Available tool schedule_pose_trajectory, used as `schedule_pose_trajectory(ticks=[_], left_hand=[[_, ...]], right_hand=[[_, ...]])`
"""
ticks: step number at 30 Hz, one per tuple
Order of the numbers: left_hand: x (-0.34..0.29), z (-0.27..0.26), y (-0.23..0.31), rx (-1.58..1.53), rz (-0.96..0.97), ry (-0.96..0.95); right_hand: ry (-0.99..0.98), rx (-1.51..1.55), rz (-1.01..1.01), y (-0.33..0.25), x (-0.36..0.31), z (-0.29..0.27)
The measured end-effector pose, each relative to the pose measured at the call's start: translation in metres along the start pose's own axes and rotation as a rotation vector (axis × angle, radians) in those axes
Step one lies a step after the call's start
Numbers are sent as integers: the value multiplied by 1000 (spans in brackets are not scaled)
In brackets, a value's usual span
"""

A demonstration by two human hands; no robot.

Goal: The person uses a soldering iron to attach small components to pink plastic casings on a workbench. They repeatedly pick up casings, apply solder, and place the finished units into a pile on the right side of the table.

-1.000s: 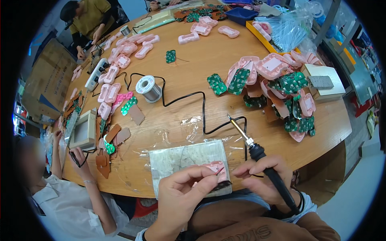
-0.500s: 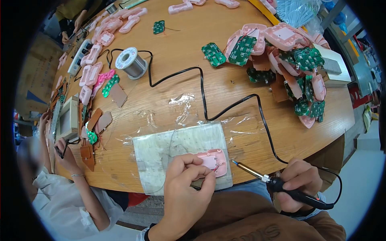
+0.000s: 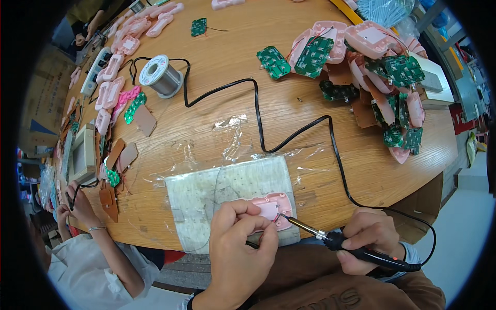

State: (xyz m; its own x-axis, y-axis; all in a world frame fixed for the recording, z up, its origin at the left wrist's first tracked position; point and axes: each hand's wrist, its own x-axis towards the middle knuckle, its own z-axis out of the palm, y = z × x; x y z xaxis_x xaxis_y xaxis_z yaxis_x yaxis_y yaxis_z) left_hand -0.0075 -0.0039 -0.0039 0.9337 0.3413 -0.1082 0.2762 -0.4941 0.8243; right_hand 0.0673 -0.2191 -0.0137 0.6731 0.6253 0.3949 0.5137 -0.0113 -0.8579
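One smooth, rounded pink plastic shell [image 3: 285, 200] is over the pale, scuffed rectangular mat [image 3: 235, 175] on the wood-grained worktop [image 3: 217, 124]. The left hand [image 3: 240, 245] is closed on the shell's near left side, apparently pinching it, though the fingers hide the grip. The right hand [image 3: 368, 240] grips one soldering iron [image 3: 338, 241], slim tip inside the shell. Beyond stands one cylindrical spool [image 3: 164, 78] of silvery wire.

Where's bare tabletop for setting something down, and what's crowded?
Bare tabletop lies between the solder spool, lone green board and black cable. Another patch lies beyond the right hand, between the cable and the pink-and-green heap. Crowded: that heap, and the left side around the row of pink shells.
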Motion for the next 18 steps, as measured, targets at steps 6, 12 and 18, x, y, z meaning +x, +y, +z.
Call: schedule_pose_trajectory(ticks=[6, 12, 18], left_hand=[[0, 0, 2, 25, -4, -5], [0, 0, 1, 8, -17, 6], [0, 1, 0, 4, -13, 17]], right_hand=[[-44, -16, -31, 1, 2, -2], [4, -37, 0, -3, 2, -10], [19, -25, -5, 0, -1, -8]])
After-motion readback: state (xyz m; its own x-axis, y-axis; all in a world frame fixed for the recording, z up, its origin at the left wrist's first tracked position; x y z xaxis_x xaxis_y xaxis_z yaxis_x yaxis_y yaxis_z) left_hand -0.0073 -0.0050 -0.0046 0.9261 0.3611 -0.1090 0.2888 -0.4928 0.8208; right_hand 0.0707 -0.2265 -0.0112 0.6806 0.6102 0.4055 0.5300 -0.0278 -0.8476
